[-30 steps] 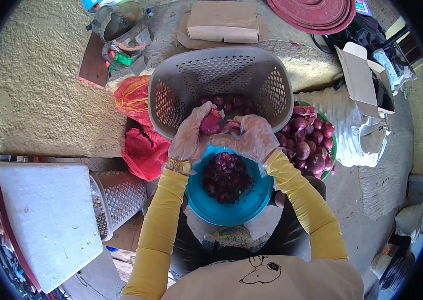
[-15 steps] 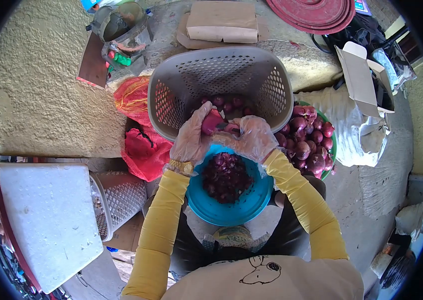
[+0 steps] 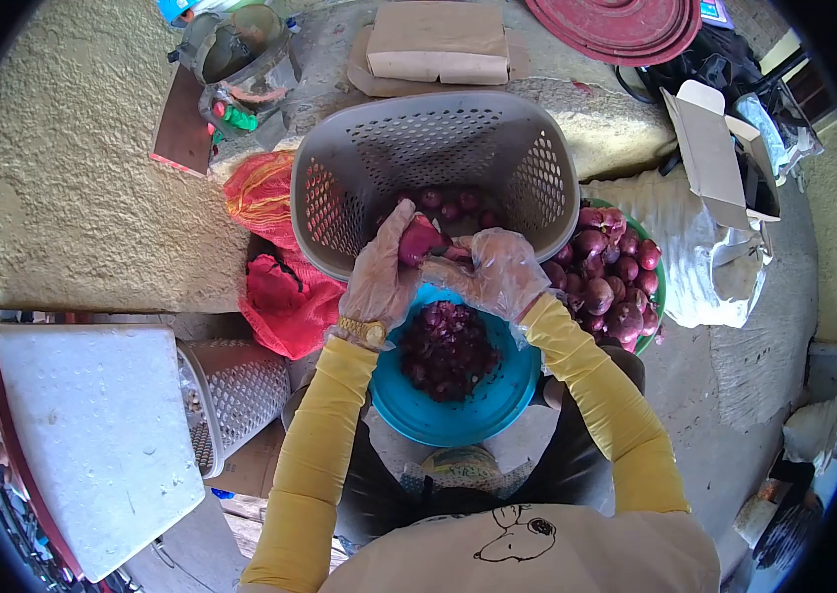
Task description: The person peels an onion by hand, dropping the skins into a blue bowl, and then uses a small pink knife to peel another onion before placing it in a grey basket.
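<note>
In a clear plastic glove, my left hand point(image 3: 379, 269) is closed around a red onion point(image 3: 419, 243) at the near rim of a tall grey perforated basket point(image 3: 428, 124). My right hand point(image 3: 499, 273), gloved the same way, is closed beside the onion, its fingertips close to it; whatever they grip is too hidden to name. Below both hands, a blue basin point(image 3: 438, 427) contains a heap of dark onion skins and scraps point(image 3: 450, 354). Several red onions point(image 3: 453, 206) lie at the bottom of the basket. A green-rimmed basin point(image 3: 660, 306) heaped with unsorted-looking red onions point(image 3: 598, 296) stands to the right.
A red mesh sack point(image 3: 285, 301) lies left of the grey basket. Farther left are a white foam lid point(image 3: 97, 435) and a lighter perforated basket point(image 3: 240, 395). Behind sit a cardboard box point(image 3: 438, 42) and a red round lid point(image 3: 621, 28). A white sack point(image 3: 725, 287) lies at right.
Both hands stay almost in place at the basket rim. The onion and the fingers around it have shifted only slightly.
</note>
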A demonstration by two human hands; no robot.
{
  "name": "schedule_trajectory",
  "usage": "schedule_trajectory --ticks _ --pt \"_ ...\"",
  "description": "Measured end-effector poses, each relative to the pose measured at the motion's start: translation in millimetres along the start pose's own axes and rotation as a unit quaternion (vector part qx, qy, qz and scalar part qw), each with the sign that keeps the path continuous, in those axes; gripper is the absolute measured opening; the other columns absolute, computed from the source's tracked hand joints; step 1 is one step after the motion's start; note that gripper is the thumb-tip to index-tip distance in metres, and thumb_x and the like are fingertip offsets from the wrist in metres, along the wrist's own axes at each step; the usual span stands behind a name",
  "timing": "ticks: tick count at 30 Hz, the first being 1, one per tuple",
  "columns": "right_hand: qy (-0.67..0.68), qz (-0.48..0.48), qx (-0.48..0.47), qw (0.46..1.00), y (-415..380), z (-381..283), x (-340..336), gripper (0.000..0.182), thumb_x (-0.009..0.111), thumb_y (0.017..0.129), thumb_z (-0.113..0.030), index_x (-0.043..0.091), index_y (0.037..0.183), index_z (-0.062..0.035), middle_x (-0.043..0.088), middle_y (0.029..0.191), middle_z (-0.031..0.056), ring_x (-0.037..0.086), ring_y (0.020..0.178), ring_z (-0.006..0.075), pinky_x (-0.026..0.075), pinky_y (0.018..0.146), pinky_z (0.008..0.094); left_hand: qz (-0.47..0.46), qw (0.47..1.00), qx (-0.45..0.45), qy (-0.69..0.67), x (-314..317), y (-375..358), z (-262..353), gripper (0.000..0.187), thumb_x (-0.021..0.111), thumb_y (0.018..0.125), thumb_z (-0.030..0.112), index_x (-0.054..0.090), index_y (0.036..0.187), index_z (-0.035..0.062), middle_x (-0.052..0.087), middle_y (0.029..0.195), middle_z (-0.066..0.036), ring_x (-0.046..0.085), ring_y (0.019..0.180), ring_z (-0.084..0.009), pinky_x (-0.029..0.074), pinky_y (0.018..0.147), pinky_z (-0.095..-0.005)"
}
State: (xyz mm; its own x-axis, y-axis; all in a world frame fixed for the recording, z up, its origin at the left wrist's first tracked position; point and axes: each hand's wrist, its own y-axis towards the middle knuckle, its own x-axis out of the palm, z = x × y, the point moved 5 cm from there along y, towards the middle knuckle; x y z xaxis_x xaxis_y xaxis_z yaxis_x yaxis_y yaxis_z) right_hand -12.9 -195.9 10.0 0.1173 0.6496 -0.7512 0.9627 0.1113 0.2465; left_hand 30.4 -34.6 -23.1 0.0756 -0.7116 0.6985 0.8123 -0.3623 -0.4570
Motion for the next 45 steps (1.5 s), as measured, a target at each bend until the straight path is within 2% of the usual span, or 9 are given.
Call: schedule_trajectory --ticks 4,6,15,23,28,34,40,42,45 --pt "-0.050 -0.039 0.000 0.998 3 -5 -3 0.067 0.075 0.086 -0.066 0.077 0.088 0.0009 0.072 0.077 0.0213 0.070 0.076 0.0426 0.056 0.071 0.0470 0.002 1.000 0.007 0.002 -3 3 0 0.035 0.073 0.101 0.030 0.064 0.118 0.0003 0.069 0.109 -0.013 0.068 0.101 -0.0228 0.059 0.090 -0.0354" --pt "-0.084 -0.128 0.032 0.988 2 -1 5 0.071 0.061 0.088 -0.077 0.079 0.099 -0.0099 0.073 0.087 0.0206 0.071 0.089 0.0408 0.056 0.082 0.0503 0.018 1.000 0.012 0.011 -4 4 0 0.037 0.073 0.101 0.029 0.062 0.120 0.0000 0.068 0.111 -0.013 0.068 0.104 -0.0240 0.058 0.094 -0.0352" --pt "-0.087 -0.213 -0.087 0.969 -8 -11 18 0.075 0.062 0.084 -0.080 0.075 0.077 -0.0066 0.072 0.083 0.0195 0.070 0.083 0.0431 0.056 0.077 0.0521 -0.010 1.000 0.012 0.000 -4 2 7 0.037 0.069 0.103 0.032 0.056 0.119 0.0008 0.064 0.111 -0.015 0.067 0.111 -0.0452 0.063 0.092 -0.0562" --pt "-0.111 -0.304 -0.067 0.944 -25 -11 48 0.077 0.058 0.083 -0.084 0.075 0.073 -0.0093 0.071 0.075 0.0172 0.070 0.075 0.0417 0.055 0.071 0.0528 0.009 0.999 -0.004 -0.035 0 1 8 0.036 0.067 0.105 0.031 0.056 0.121 0.0014 0.062 0.118 -0.015 0.067 0.113 -0.0468 0.063 0.090 -0.0547" --pt "-0.083 -0.290 -0.099 0.948 -22 -12 41 0.070 0.071 0.075 -0.083 0.080 0.086 -0.0144 0.073 0.075 0.0147 0.072 0.075 0.0374 0.055 0.073 0.0495 -0.007 0.999 -0.006 -0.033 -8 7 6 0.037 0.066 0.105 0.029 0.055 0.127 0.0008 0.062 0.122 -0.017 0.066 0.115 -0.0469 0.062 0.090 -0.0546" --pt "-0.054 -0.191 0.030 0.980 3 -23 5 0.063 0.079 0.072 -0.075 0.083 0.093 -0.0160 0.074 0.081 0.0145 0.073 0.081 0.0367 0.055 0.075 0.0469 -0.049 0.987 0.082 0.127 4 -4 12 0.042 0.065 0.106 0.029 0.054 0.134 -0.0004 0.062 0.129 -0.017 0.066 0.116 -0.0412 0.062 0.096 -0.0512" --pt "0.087 -0.070 0.113 0.987 4 -8 -8 0.063 0.085 0.071 -0.067 0.080 0.099 -0.0108 0.072 0.077 0.0145 0.072 0.077 0.0343 0.056 0.073 0.0422 -0.056 0.998 -0.042 -0.003 -8 3 1 0.047 0.064 0.106 0.024 0.050 0.146 0.0035 0.061 0.137 -0.013 0.065 0.118 -0.0247 0.059 0.103 -0.0403" --pt "0.097 -0.078 0.135 0.983 4 -6 -8 0.063 0.086 0.070 -0.066 0.080 0.099 -0.0101 0.072 0.076 0.0143 0.072 0.076 0.0335 0.056 0.073 0.0415 -0.114 0.978 0.066 0.162 -3 -1 5 0.043 0.062 0.107 0.021 0.052 0.145 0.0027 0.064 0.134 -0.013 0.064 0.119 -0.0218 0.057 0.105 -0.0359" --pt "0.068 -0.086 0.129 0.986 5 -10 -12 0.070 0.088 0.072 -0.065 0.079 0.100 -0.0015 0.069 0.073 0.0189 0.070 0.068 0.0325 0.054 0.068 0.0413 -0.049 0.999 -0.010 0.018 1 -1 2 0.039 0.063 0.107 0.022 0.057 0.139 -0.0001 0.067 0.129 -0.013 0.065 0.118 -0.0210 0.055 0.105 -0.0324"
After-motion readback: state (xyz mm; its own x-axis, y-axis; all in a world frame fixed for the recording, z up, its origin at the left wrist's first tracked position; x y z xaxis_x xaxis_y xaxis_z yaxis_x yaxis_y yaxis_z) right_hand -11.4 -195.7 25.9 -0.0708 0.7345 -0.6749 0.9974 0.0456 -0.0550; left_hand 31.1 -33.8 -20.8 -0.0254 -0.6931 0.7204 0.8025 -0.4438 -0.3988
